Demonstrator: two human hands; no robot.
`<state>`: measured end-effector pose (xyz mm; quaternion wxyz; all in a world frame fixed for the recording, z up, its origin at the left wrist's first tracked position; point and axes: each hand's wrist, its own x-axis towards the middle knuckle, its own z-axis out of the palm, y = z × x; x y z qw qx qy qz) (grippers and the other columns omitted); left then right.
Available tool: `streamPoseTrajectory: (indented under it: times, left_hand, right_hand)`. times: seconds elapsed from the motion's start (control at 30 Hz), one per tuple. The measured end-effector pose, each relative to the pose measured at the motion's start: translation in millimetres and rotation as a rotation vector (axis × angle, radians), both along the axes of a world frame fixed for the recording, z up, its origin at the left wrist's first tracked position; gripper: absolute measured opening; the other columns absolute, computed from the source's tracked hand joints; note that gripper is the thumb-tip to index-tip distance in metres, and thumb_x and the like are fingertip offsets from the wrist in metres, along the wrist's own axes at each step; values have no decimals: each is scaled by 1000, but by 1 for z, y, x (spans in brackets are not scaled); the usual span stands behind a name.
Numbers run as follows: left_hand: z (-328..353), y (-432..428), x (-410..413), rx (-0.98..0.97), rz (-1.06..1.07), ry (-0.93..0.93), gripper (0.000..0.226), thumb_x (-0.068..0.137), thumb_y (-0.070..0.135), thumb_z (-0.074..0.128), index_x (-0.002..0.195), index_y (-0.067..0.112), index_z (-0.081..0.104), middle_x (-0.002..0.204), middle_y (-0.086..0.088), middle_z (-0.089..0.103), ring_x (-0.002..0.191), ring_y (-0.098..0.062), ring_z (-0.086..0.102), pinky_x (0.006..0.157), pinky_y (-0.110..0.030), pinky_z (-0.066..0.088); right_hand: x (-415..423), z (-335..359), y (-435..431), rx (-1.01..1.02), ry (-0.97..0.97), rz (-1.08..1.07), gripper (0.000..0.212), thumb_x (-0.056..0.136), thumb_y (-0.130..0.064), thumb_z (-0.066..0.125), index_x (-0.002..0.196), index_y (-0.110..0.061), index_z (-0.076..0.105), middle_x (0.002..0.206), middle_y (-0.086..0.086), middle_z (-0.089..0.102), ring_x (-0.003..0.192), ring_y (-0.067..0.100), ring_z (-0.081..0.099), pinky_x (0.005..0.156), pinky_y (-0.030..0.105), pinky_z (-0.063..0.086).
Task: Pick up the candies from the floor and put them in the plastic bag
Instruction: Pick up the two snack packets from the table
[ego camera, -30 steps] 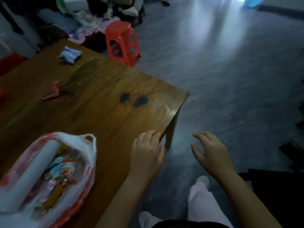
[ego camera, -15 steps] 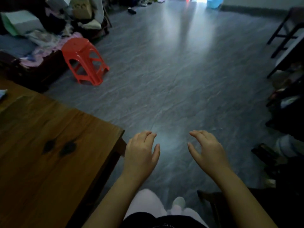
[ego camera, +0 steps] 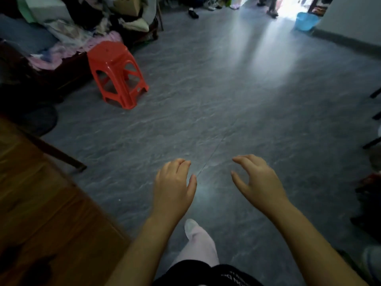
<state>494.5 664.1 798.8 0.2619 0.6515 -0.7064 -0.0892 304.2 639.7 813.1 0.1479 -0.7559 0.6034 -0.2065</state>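
My left hand (ego camera: pixel 173 186) and my right hand (ego camera: pixel 257 180) hover palm-down over the grey floor (ego camera: pixel 226 104), both empty with fingers loosely spread and curled. No candy shows on the stretch of floor in view. The plastic bag is out of frame. Below the hands I see one leg in pale pink trousers with a white shoe (ego camera: pixel 190 226) stepping forward.
The wooden table (ego camera: pixel 41 213) fills the lower left, its corner close to my left arm. A red plastic stool (ego camera: pixel 117 73) stands on the floor at upper left beside piled clothes (ego camera: pixel 68 32). Dark furniture legs and shoes line the right edge. A blue basin (ego camera: pixel 306 21) sits far back.
The view has swung right, away from the table; the bag of candies has left the frame. Both hands stay open in front, over the floor instead of the table edge.
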Motion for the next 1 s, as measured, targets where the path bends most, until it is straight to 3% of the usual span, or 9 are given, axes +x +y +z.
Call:
streamPoseTrajectory:
  times: [0.37, 0.57, 0.7, 1.0]
  left_hand:
    - [3, -103, 75, 59, 452, -23, 31, 77, 17, 56, 103, 0, 62, 102, -19, 66, 93, -35, 61, 81, -45, 48]
    - [5, -150, 114, 58, 786, -43, 28, 76, 7, 69, 102, -2, 62, 102, -22, 65, 95, -39, 61, 81, -49, 48]
    - [21, -186, 134, 20, 980, -35, 29, 79, 9, 66, 106, 0, 61, 107, -21, 64, 100, -38, 58, 84, -49, 46]
    - [25, -184, 181, 58, 1352, 23, 29, 76, 5, 68, 103, -3, 61, 101, -23, 65, 92, -40, 60, 78, -51, 50]
  right_hand:
    - [104, 0, -181, 36, 12, 439, 28, 82, -17, 61, 108, -6, 60, 105, 12, 65, 99, 30, 58, 81, 36, 47]
    - [164, 1, -280, 30, -13, 668, 30, 84, -19, 60, 111, -8, 59, 109, 10, 64, 101, 27, 57, 82, 32, 43]
    - [210, 13, -342, 5, -18, 862, 30, 83, -19, 60, 112, -8, 59, 110, 10, 64, 102, 27, 57, 82, 31, 43]
    - [336, 15, -380, 43, -3, 1240, 31, 81, -17, 63, 111, -7, 59, 107, 12, 65, 99, 30, 58, 82, 32, 44]
